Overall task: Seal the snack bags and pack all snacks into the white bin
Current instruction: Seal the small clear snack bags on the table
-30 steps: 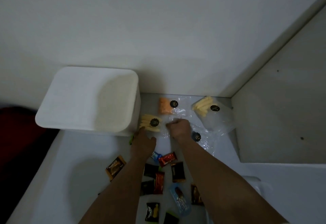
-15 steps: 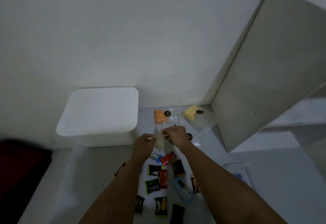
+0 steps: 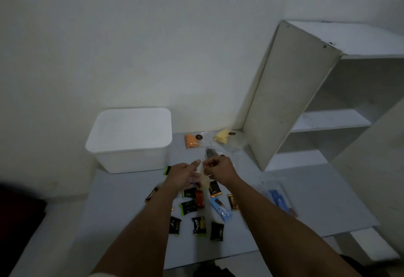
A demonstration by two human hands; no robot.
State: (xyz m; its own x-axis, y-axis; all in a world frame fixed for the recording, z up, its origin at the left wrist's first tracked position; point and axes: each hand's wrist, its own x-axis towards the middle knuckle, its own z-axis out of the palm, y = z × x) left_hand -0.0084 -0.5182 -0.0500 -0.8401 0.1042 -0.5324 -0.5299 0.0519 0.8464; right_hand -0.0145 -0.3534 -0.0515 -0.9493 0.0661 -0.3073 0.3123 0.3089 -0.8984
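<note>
sealing clear snack bag [image 3: 205,179] | right hand [image 3: 218,167] pinching top edge | left hand [image 3: 183,173] half-open, touching bag | advice: press strip end-to-end before binning

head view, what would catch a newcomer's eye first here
Two bare forearms reach up the middle, the right hand pinching a clear snack bag while the left hand sits open beside it. Small dark snack packets lie scattered below them, and the white bin stands at the table's far left.
</note>
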